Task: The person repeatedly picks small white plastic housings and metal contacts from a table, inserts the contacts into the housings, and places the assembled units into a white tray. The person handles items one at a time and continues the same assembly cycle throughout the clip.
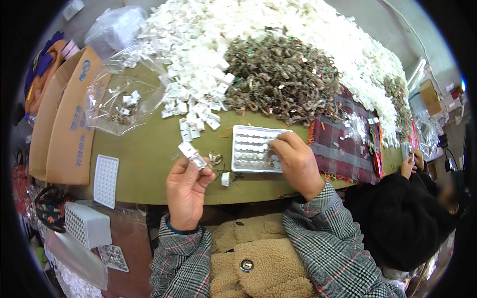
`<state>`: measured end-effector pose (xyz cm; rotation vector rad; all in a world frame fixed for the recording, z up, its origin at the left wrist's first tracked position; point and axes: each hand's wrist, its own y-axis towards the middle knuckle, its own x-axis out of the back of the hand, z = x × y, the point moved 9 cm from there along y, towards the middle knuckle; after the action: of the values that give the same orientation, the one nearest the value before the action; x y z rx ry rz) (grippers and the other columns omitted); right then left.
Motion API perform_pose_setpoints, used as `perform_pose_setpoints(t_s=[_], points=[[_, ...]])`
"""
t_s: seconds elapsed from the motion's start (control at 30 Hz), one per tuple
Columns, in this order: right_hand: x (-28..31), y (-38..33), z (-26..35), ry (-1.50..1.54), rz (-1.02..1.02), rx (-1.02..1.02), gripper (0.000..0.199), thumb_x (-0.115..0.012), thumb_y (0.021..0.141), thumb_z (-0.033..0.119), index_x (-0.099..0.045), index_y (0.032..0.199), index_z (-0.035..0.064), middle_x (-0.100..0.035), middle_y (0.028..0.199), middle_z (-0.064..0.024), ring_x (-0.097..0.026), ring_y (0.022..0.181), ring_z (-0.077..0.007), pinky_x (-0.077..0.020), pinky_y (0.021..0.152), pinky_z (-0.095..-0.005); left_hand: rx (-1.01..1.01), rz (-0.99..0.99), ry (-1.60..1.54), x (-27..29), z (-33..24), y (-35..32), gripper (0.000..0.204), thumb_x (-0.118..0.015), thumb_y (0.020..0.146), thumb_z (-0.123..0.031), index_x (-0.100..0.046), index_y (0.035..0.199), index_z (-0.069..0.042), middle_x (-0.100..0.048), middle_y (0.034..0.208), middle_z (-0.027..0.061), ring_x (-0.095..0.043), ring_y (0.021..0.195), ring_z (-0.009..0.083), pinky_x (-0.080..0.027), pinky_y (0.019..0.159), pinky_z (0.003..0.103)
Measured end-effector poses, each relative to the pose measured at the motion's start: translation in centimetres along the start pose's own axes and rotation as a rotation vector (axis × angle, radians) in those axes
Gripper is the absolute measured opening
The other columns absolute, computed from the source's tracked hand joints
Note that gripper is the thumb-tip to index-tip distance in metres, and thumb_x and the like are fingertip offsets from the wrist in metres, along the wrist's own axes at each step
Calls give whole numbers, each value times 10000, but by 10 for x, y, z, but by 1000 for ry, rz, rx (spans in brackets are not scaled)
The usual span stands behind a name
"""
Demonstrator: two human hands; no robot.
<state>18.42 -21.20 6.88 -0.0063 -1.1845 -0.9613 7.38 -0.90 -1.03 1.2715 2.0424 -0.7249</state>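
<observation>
Left hand pinches a white casing above the table.
Right hand bunches its fingertips at the tray, hold unclear; best lift 1 disc at a time, casing steady.

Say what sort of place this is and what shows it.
Likely a small assembly workshop: heaped white parts, a darker pile beside them, and a tray of round pieces at the right hand.

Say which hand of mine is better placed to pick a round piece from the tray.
Probably the right hand: it reaches over the right side of the tray, while the left hand is away to the left, holding a white plastic part.
</observation>
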Motion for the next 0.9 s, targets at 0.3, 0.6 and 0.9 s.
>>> perform_pose_setpoints(t_s=[0.3,0.6,0.9], points=[[-9,5,83,454,-19,-107,136,-666,849,-89,-656,972,-33,-623,941,-111,-634,693,-176,-523,623,-283,100,115,-64,-7,11,-8,243,-582,1008,-96,-600,1209,40,-696,1043,145,-704,870,172,-630,800,319],[-50,32,120,419,20,81,228,-652,835,-81,-658,1057,-25,-570,955,-149,-651,789,-280,-542,678,-342,115,136,-78,8,4,-12,244,-583,1012,-107,-610,1214,27,-695,1002,75,-691,816,127,-625,751,281],[-41,33,126,357,-141,164,357,-676,757,-102,-678,1102,-9,-672,913,-132,-671,784,-243,-542,682,-332,93,133,-124,10,1,-15,237,-588,1010,-108,-617,1199,31,-701,1000,82,-695,805,134,-621,731,281]])
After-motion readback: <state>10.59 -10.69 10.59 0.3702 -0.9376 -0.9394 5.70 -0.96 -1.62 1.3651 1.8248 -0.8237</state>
